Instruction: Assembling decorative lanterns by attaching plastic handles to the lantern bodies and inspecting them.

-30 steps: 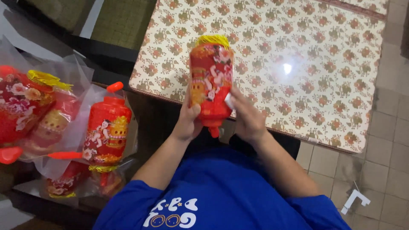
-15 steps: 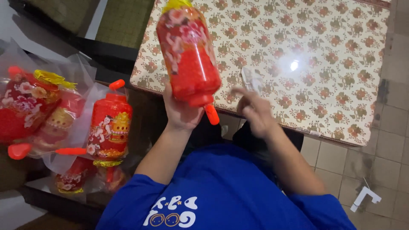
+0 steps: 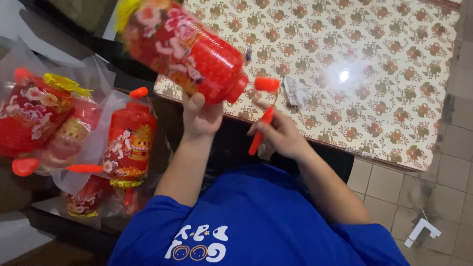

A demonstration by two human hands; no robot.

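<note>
Head view, going left to right: off to my left sit more lanterns (image 3: 129, 143) in clear bags (image 3: 74, 93), parked out of the way with their red sticks (image 3: 84, 168) poking out. Then my left hand (image 3: 201, 116) is wrapped around the bottom end of the red lantern (image 3: 185, 49), fingers closed on it from below. I've got it tipped way over, yellow fringe (image 3: 125, 9) up and left, so the base faces my other hand. Right hand (image 3: 282, 135) is pinched shut on the lantern's red stick (image 3: 260, 130), which runs up to a red knob (image 3: 266, 84) sitting just beside the base, joined by a thin wire I think. So the lantern is up above and left of both grips, over the table (image 3: 394, 59) edge. Crumpled white scrap (image 3: 297, 92) lies on the tablecloth just past the knob.
</note>
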